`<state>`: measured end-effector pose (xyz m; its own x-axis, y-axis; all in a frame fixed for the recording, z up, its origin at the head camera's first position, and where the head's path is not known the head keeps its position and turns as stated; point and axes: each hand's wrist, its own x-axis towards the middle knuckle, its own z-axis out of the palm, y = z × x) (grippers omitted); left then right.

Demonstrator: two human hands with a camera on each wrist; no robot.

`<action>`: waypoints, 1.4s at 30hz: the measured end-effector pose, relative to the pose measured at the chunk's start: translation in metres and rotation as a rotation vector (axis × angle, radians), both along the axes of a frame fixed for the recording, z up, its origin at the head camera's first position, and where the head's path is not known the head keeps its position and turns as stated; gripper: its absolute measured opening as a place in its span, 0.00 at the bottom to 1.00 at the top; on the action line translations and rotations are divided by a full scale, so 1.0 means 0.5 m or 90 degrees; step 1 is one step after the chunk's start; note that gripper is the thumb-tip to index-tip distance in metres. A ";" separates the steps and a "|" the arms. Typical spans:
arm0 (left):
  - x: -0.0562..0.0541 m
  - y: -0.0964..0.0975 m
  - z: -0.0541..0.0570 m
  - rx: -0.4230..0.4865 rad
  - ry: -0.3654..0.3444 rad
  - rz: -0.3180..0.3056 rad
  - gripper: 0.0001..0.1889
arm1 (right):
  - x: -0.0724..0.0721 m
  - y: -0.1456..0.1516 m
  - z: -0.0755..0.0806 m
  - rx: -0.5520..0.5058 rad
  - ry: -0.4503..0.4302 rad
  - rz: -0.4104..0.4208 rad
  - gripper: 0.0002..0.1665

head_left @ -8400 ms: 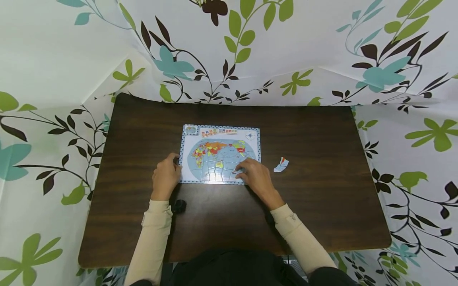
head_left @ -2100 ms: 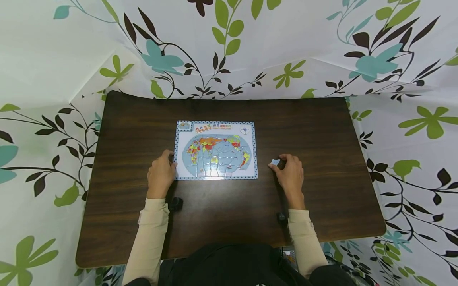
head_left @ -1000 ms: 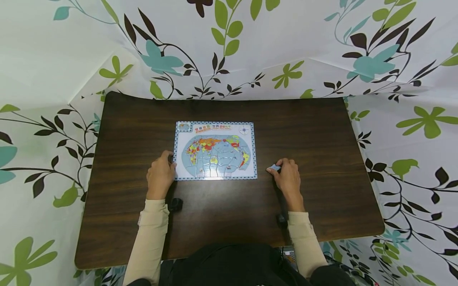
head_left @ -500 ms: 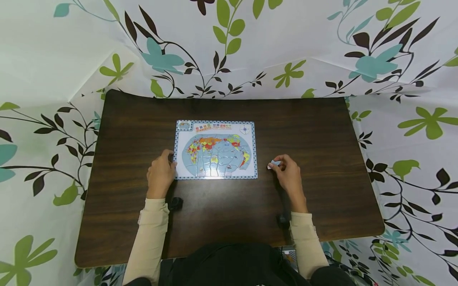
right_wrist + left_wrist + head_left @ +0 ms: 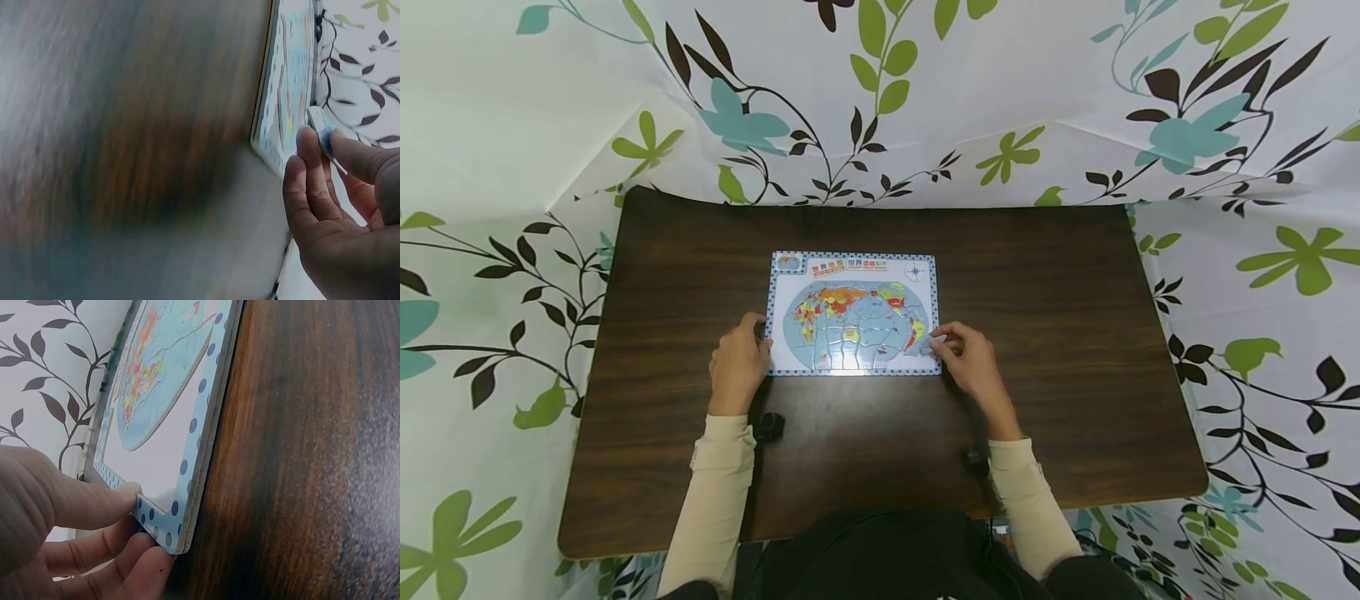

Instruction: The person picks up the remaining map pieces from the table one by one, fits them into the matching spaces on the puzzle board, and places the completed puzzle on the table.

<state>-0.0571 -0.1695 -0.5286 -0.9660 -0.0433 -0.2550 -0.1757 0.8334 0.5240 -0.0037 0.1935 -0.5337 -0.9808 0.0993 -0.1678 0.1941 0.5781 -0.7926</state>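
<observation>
A world map jigsaw puzzle (image 5: 850, 268) in a dotted blue-and-white frame lies on the dark wooden table. My left hand (image 5: 737, 367) grips its left edge; in the left wrist view the thumb (image 5: 94, 503) presses on the dotted border and the other fingers curl against the edge and below it. At the opposite side, my right hand (image 5: 972, 360) is at the right border, pinching a small puzzle piece (image 5: 322, 132) between thumb and fingertips. That piece stands tilted on edge in the right wrist view. A gap shows at the map's lower right, beside the red-and-yellow landmass.
The wooden table (image 5: 1060, 283) extends on both sides of the puzzle. Black wrist cameras (image 5: 769, 427) show beside the forearms. A leaf-patterned sheet (image 5: 925, 100) hangs behind the table and along its sides.
Earlier my right hand was at the map's lower right, then picked up the loose piece from the table and turned it. Now it has carried it left to the border. The left hand stays put.
</observation>
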 end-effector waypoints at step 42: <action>-0.004 -0.003 -0.010 -0.002 0.007 0.009 0.22 | 0.016 -0.084 -0.047 0.257 0.125 0.101 0.12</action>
